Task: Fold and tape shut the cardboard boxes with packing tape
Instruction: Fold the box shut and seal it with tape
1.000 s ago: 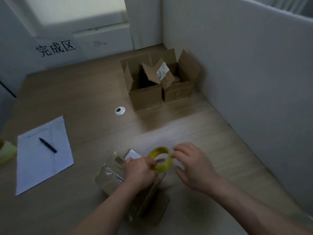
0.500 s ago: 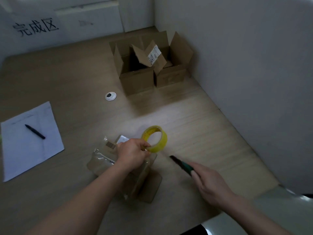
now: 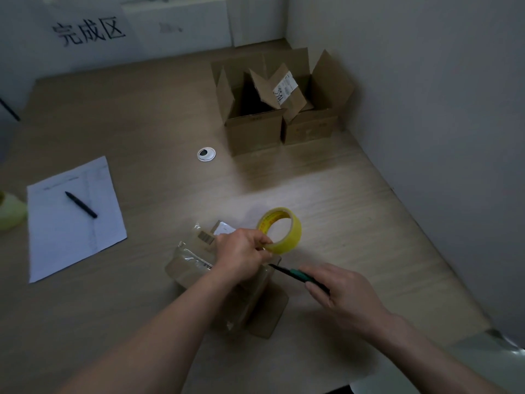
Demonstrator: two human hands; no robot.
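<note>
wall sign (image 3: 88,32) "完成区", left hand (image 3: 241,258) gripping tape roll (image 3: 279,231)

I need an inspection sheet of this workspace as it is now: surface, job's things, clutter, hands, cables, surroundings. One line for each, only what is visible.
Surface: wooden table, dimly lit, with a brighter patch in the middle.
Job's things: yellow tape roll held upright above a small cardboard box already wrapped in clear tape; two open cardboard boxes at the far right corner, flaps up.
Clutter: paper sheet with a black pen on it; pale green object at the left edge.
Hands: left hand pinches the roll; right hand grips a green-handled cutter, its tip near the roll.
Cables: nothing seen; a cable grommet sits in the table.
Surroundings: white partition walls; Chinese characters on the rear one.
</note>
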